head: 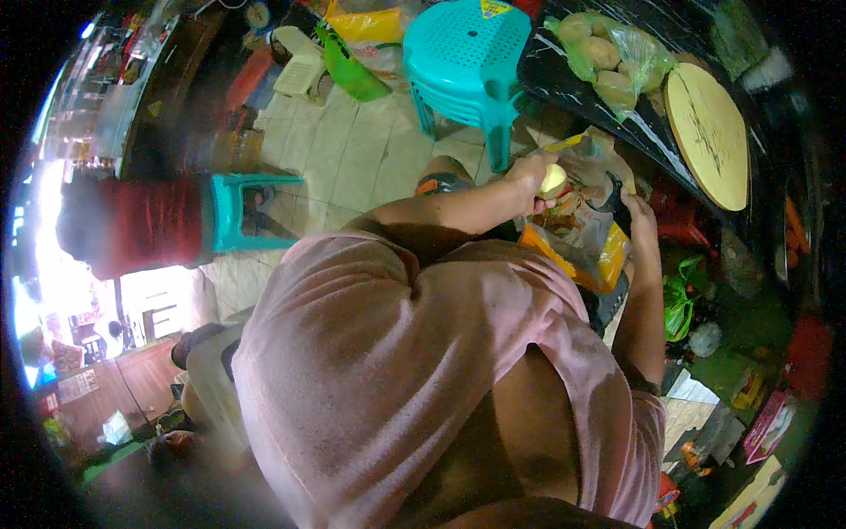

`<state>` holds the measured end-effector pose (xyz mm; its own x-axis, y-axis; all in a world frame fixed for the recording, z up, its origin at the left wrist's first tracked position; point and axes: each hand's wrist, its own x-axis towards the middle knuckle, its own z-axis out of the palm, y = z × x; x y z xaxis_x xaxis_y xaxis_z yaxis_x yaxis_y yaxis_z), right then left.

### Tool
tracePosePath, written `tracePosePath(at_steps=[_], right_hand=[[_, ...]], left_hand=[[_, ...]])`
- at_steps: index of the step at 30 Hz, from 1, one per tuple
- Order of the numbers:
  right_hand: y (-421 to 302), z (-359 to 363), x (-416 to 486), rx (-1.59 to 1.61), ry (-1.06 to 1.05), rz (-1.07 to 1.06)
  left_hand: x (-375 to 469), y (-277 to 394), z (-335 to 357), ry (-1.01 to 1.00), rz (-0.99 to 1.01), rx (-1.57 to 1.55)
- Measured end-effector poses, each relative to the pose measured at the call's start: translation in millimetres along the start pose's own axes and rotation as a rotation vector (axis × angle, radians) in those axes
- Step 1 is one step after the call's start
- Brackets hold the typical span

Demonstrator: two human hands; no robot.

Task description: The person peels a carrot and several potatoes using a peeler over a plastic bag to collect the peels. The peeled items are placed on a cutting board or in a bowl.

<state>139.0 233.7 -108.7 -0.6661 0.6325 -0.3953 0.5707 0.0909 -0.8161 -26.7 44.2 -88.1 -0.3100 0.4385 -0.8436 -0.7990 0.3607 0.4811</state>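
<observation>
My left hand (527, 177) grips a pale peeled potato (554, 181), its fingers wrapped around the near side. Just to the right, my right hand (640, 210) is closed around a dark-handled tool (614, 193). A greyish blade seems to curve from it towards the potato, but its exact kind is unclear. Below both hands a yellow and greyish plastic bag (613, 258) gapes wide near my lap. Reddish-brown scraps or peelings (562, 215) lie inside it, too blurred to tell apart.
A black marble-patterned table (651, 140) at upper right bears a green plastic bag of potatoes (605, 56) and a round wooden board (708, 135). Stacked teal plastic stools (469, 49) stand ahead; another teal stool (226, 215) is at left. A person (211, 377) sits at lower left.
</observation>
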Motion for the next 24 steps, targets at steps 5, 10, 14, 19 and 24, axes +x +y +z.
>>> tracePosePath(at_steps=[5,10,14,19,24], right_hand=[[-13,11,-28,0.175,0.007,-0.097],[-29,3,-45,0.134,-0.021,-0.219],[-22,9,-60,0.558,-0.003,-0.231],[6,10,-65,0.173,0.194,-0.229],[-22,39,-89,0.205,0.184,-0.391]], left_hand=[[9,-2,0,-0.049,0.08,-0.063],[-12,7,0,-0.193,0.098,-0.228],[-14,11,11,-0.21,0.054,-0.375],[3,2,-11,-0.751,-0.022,-0.427],[-9,5,-23,-0.459,-0.072,-0.433]])
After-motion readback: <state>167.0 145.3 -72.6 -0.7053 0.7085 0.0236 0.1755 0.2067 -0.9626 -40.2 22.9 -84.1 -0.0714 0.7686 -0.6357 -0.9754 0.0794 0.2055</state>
